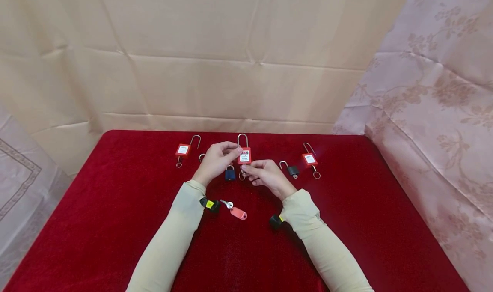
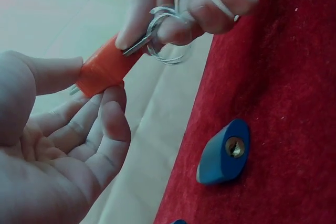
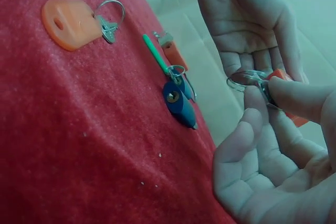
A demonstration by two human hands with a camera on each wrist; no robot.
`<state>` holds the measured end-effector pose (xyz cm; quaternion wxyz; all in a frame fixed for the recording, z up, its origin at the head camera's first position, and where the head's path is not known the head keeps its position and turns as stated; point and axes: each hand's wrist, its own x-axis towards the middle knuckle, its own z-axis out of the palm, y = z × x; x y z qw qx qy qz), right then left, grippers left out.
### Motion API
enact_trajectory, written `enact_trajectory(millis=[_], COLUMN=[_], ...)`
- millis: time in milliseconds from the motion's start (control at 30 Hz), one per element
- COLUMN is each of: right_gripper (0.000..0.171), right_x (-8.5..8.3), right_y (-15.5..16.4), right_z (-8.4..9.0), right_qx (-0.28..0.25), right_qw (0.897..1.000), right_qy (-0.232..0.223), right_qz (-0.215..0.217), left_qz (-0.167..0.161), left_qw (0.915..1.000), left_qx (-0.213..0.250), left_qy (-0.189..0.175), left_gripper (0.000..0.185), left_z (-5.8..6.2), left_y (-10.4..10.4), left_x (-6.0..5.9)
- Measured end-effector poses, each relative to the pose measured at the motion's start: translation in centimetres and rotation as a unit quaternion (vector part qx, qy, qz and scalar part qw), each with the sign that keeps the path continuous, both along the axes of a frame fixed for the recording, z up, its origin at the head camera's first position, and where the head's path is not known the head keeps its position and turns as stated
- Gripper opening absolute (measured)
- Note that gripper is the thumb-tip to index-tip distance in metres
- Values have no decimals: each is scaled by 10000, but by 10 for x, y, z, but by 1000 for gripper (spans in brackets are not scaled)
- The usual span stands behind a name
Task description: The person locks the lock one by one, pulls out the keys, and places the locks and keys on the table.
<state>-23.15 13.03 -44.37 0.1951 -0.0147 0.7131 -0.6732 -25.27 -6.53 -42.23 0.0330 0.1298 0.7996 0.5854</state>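
My left hand [image 1: 221, 158] grips a red padlock [image 1: 245, 155] with a white label and a shut steel shackle, held above the red table [image 1: 115, 223]. My right hand [image 1: 259, 172] pinches a key [image 2: 137, 44] set in the underside of that padlock [image 2: 105, 69], with its key ring [image 2: 168, 51] hanging by the fingers. In the right wrist view the ring [image 3: 244, 80] shows between both hands, and most of the padlock is hidden. A blue padlock [image 1: 230, 173] lies on the cloth just below the hands.
A key with an orange tag [image 1: 238, 213] lies between my forearms. Further padlocks lie in a row: a red one [image 1: 183, 149] at the left, a dark one [image 1: 292, 170] and a red one [image 1: 310, 159] at the right. Cloth hangs behind and at both sides.
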Motion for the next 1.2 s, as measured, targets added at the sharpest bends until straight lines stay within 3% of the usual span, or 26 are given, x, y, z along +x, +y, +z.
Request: enact_trajectory(millis=[267, 467, 567, 633, 800, 933, 1200], right_gripper=[12, 9, 8, 11, 21, 22, 29], right_x=[0, -1, 3, 9, 20, 19, 18], right_y=[-1, -3, -5, -6, -2, 5, 17], right_z=[-2, -2, -2, -1, 8, 17, 22], right_qx=[-201, -346, -392, -197, 315, 304, 417], right_qw=[9997, 9990, 9986, 9988, 9957, 9959, 9951], right_qy=[119, 233, 337, 388, 573, 740, 723], right_qz=[-112, -158, -61, 220, 656, 434, 530], left_qz=[-140, -43, 170, 461, 1147, 1073, 916], left_qw=[9997, 9994, 9979, 9951, 9804, 9791, 9822], left_qx=[204, 346, 607, 863, 1594, 1698, 1587], left_qy=[0, -12, -117, -129, -170, -328, -418], left_gripper=[45, 46, 44, 43, 43, 45, 44], left_z=[0, 1, 1, 2, 6, 8, 6], left_y=[-1, 0, -1, -3, -13, -17, -15], left_x=[0, -1, -1, -2, -5, -6, -5])
